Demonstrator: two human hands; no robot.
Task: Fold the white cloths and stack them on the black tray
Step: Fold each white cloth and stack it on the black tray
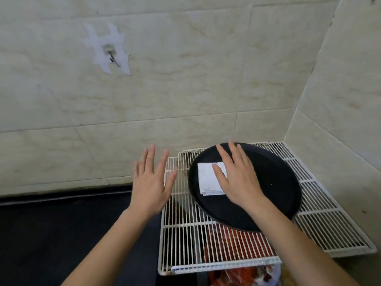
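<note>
While my flat right hand (237,178) presses the folded white cloth (208,179) on the black tray (274,182), my left hand (151,180) hovers spread and empty beside it.

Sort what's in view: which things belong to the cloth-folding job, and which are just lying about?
Belongs to the job:
- folded white cloth, lying on the tray
- black tray
- right hand, flat on the cloth
- left hand, open, left of the tray

Just lying about:
- wire rack under the tray
- wall hook
- red items beneath the rack
</note>
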